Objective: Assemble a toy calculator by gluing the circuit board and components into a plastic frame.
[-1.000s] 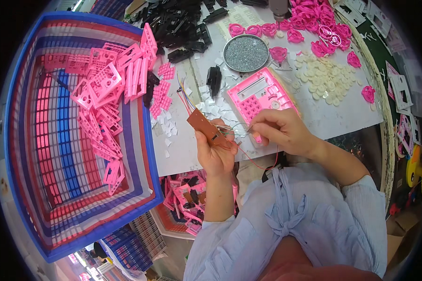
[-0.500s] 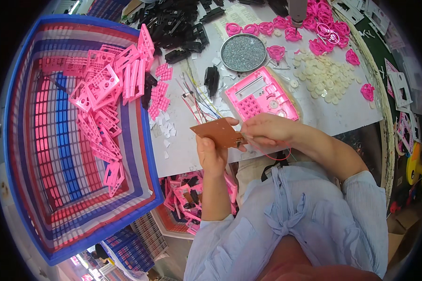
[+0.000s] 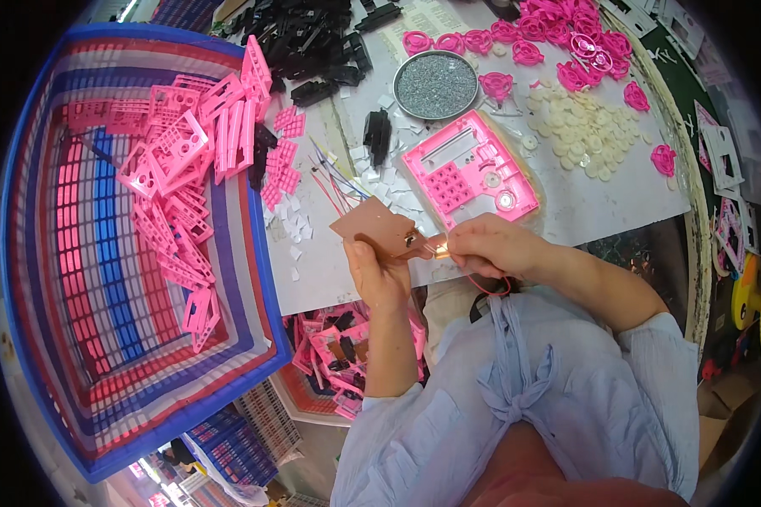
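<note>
Left hand (image 3: pixel 382 270) grips brown circuit board (image 3: pixel 375 226); right hand (image 3: pixel 489 248) pinches small metal part (image 3: pixel 439 246) at board edge, near pink toy phone (image 3: pixel 468 171).

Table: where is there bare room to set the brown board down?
Bare table shows in front of the left hand, between the blue basket and the pink housing. A second strip lies right of the housing, below the white discs. The far edge is crowded with black parts and pink rings.

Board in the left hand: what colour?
Brown, a plain coppery tan. The board, pinched by the left hand, shows best in the head view.
</note>
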`<state>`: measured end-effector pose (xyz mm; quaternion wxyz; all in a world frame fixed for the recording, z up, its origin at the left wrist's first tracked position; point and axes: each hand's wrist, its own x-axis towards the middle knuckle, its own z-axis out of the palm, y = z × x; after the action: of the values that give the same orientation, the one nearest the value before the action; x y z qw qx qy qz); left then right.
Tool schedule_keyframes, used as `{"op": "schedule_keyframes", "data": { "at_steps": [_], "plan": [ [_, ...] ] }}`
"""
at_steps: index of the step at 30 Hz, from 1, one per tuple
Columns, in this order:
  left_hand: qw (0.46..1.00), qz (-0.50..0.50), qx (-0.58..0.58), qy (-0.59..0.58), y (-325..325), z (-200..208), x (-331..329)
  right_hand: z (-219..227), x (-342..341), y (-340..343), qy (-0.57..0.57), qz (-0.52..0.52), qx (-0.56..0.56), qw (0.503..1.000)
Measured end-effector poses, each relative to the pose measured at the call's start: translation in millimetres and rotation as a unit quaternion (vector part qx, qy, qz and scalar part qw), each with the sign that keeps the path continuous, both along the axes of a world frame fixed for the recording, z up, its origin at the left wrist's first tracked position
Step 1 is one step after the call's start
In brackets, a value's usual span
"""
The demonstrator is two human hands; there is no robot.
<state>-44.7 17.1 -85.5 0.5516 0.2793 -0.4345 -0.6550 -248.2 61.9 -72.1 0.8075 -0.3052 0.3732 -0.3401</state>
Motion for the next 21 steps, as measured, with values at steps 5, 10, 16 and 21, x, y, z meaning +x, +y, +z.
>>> {"op": "schedule_keyframes", "data": {
  "at_steps": [5,10,16,21],
  "plan": [
    [0.994,-0.074,-0.068,-0.036,2.5,6.7,-4.5,-10.0,-3.9,-6.3,-0.090,0.047,0.076,0.992],
    [0.992,-0.087,-0.079,-0.038,3.2,3.6,2.1,-15.5,-7.3,-6.6,-0.199,0.115,0.112,0.967],
    [0.983,0.070,-0.111,-0.126,1.2,-12.3,7.8,18.7,-10.6,16.9,-0.027,0.089,-0.006,0.996],
    [0.983,0.102,-0.075,-0.136,-7.2,-3.7,18.0,28.8,-39.4,48.3,-0.065,0.133,-0.033,0.988]
  ]
}}
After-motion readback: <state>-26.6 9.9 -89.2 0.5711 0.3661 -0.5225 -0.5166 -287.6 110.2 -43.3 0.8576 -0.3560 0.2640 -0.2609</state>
